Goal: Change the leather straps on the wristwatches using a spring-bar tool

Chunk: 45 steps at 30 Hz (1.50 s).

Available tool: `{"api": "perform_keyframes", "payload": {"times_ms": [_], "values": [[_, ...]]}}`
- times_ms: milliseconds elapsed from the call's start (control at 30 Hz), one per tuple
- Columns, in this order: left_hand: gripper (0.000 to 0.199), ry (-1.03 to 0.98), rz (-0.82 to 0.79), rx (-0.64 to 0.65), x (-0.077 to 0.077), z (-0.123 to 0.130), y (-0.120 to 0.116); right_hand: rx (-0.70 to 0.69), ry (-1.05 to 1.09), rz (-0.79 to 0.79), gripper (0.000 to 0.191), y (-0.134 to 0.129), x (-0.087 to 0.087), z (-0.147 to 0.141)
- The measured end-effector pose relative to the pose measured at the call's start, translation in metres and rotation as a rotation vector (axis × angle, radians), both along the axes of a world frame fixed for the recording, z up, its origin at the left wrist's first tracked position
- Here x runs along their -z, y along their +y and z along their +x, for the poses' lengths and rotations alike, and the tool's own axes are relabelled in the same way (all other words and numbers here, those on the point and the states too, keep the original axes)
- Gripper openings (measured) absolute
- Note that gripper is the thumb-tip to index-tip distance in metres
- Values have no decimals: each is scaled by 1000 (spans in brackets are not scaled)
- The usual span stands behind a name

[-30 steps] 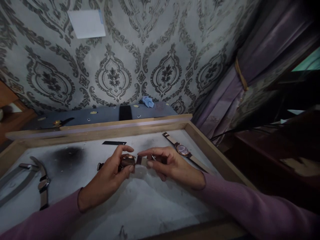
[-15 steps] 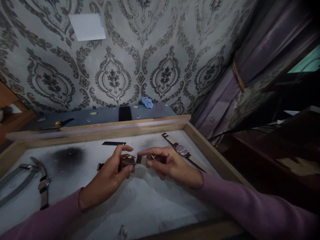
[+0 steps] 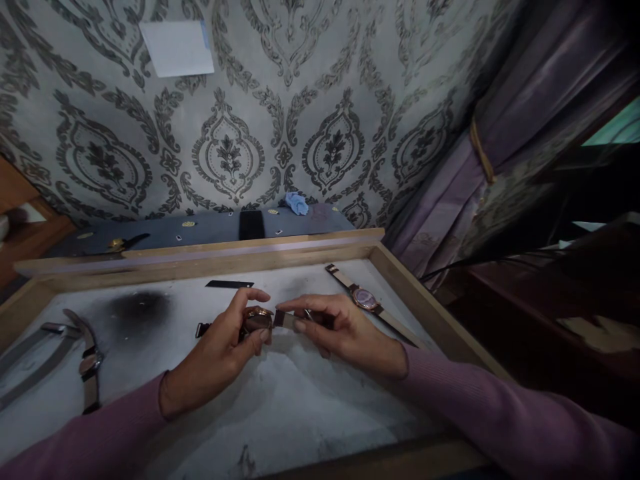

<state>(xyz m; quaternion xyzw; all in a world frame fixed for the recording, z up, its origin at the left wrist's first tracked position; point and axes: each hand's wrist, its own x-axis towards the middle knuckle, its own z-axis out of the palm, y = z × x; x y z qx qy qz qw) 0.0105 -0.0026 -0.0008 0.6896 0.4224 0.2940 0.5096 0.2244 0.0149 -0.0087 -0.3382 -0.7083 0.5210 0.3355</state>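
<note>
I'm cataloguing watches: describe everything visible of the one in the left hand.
The watch has a round, gold-toned case around a dark surface. The left hand holds it, tilted, over the tray. A dark strap end with a buckle shows beyond that hand. The right hand pinches a leather-like strap piece beside the case; any join is unclear.

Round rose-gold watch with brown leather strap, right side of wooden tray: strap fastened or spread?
Spread: on the round rose-gold watch, the strap halves lie stretched in opposite directions.
</note>
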Motion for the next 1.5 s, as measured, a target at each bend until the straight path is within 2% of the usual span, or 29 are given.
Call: {"api": "perform_keyframes", "payload": {"times_ms": [133,333,633,767,933,1133,1333,1500], "values": [[31,1,-2,6,0,0,0,-1,-32,88,30,-2,-5,0],[31,-13,-5,17,1,-1,-1,9,-124,384,31,-2,-10,0],[29,-88,-69,-14,3,0,-1,-11,-135,496,31,-2,-9,1],[26,-122,-90,-9,4,0,1,-22,-130,486,32,-2,-8,1],[13,-181,-155,19,0,2,6,-22,-144,433,32,-2,-10,0],[19,-252,-323,-40,3,4,9,-10,-138,334,34,-3,-9,-1],[21,-330,-392,-63,13,3,7,14,-145,191,42,-5,-5,-3],[26,-394,-467,-101,12,8,4,19,-114,78,44,-6,-5,-6]]}}
